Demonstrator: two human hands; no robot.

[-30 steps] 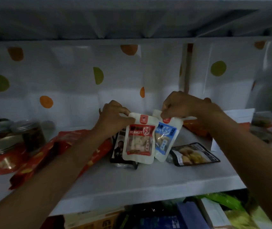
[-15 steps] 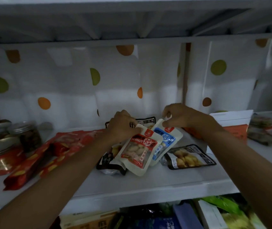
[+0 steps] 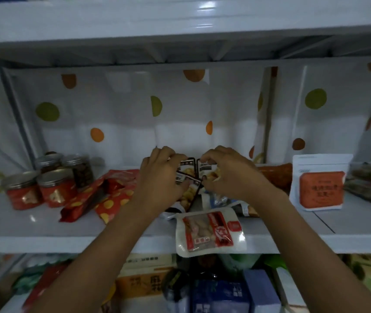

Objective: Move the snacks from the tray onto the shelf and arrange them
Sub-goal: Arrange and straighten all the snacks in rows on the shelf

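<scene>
White shelf [image 3: 44, 227] already bears the peanut pouch [image 3: 209, 231], lying flat and overhanging its front edge, while the left hand [image 3: 159, 177] and right hand [image 3: 232, 175] each pinch dark packets [image 3: 189, 168] with curled fingers at the back, so arranging seems unfinished

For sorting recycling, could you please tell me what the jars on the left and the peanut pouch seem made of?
The jars look like clear plastic or glass, unclear which, since contents show through; their silvery lids seem metal. The peanut pouch looks like glossy plastic film: it shines and has a clear window.
</scene>
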